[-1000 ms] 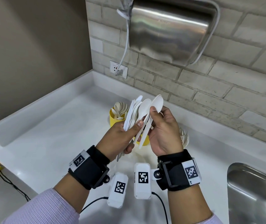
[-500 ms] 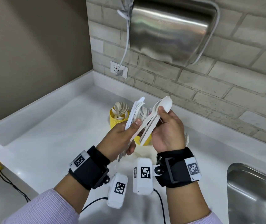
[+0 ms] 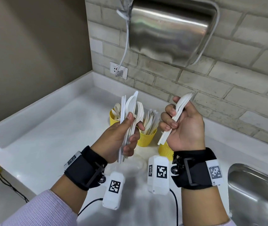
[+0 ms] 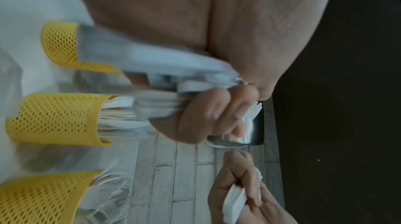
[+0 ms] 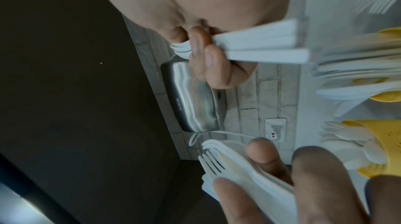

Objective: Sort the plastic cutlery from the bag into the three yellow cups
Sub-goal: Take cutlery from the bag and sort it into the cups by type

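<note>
My left hand grips a mixed bundle of white plastic cutlery upright: knives, a spoon and forks. My right hand is apart from it on the right, fingers curled round a few white spoons, bowls up. Three yellow mesh cups stand on the counter behind the hands: the left cup holds spoons, the middle cup holds long pieces, and the right cup is mostly hidden by my right hand. The right wrist view shows the spoon handles and the bundle's fork tines.
A steel hand dryer hangs on the brick wall above the cups, its cable running to an outlet. A steel sink lies at the right. A clear plastic bag lies on the white counter under my hands.
My right hand has pulled the spoons out of the bundle and moved right, away from my left hand. The left hand keeps the rest of the bundle in about the same place.
</note>
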`<state>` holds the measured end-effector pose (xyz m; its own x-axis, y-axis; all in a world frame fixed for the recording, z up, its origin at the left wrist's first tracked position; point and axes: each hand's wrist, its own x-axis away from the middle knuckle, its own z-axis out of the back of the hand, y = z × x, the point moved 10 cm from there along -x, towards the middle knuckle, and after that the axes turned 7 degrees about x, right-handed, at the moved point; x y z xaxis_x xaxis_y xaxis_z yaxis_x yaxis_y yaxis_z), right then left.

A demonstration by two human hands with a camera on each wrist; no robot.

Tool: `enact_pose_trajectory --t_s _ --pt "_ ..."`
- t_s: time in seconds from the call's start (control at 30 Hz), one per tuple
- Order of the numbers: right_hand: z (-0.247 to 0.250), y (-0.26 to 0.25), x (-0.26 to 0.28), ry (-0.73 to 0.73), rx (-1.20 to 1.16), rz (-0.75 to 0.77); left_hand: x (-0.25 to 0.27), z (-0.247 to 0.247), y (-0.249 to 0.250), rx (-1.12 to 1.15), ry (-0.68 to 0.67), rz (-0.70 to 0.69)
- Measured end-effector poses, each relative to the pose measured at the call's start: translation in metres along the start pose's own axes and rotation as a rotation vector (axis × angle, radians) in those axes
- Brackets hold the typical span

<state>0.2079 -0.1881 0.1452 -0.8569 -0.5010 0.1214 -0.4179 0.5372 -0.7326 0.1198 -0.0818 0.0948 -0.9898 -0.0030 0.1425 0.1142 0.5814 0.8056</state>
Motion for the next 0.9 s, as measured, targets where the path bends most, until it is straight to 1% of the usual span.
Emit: enact_pose_trajectory --t_s 0.07,0.17,0.33,0.4,0.53,0.6,0.7,0.77,0.83,0.9 --pt "-0.005 0.002 0.002 -0.019 0.024 -0.027 0.000 -0.003 -0.002 0.062 -0.041 0.033" --pt "-0.012 0.003 0.007 -0.042 0.080 -0.026 0.001 -0.010 -0.003 0.201 -0.152 0.077" --pt "-0.025 0.002 0.013 -0.069 0.179 -0.001 0.006 -0.020 0.004 0.376 -0.296 0.087" --pt "-0.027 0.001 0.014 -0.056 0.234 0.007 0.006 -0.023 0.007 0.413 -0.330 0.084" --pt "-0.027 0.003 0.014 -0.029 0.338 0.017 0.006 -0.023 0.010 0.401 -0.343 0.073" --pt "-0.028 0.003 0.014 -0.044 0.336 0.020 0.005 -0.023 0.009 0.393 -0.336 0.069" --pt "-0.033 0.003 0.014 -0.122 0.257 0.019 0.004 -0.021 0.010 0.373 -0.317 0.057" --pt "-0.035 0.001 0.015 -0.160 0.209 0.025 0.002 -0.017 0.011 0.331 -0.266 0.025" --pt "-0.034 0.000 0.013 -0.158 0.211 0.048 -0.002 -0.004 0.014 0.226 -0.133 -0.047" --pt "-0.026 -0.001 0.008 -0.086 0.259 0.078 -0.004 0.014 0.019 0.097 0.039 -0.155"
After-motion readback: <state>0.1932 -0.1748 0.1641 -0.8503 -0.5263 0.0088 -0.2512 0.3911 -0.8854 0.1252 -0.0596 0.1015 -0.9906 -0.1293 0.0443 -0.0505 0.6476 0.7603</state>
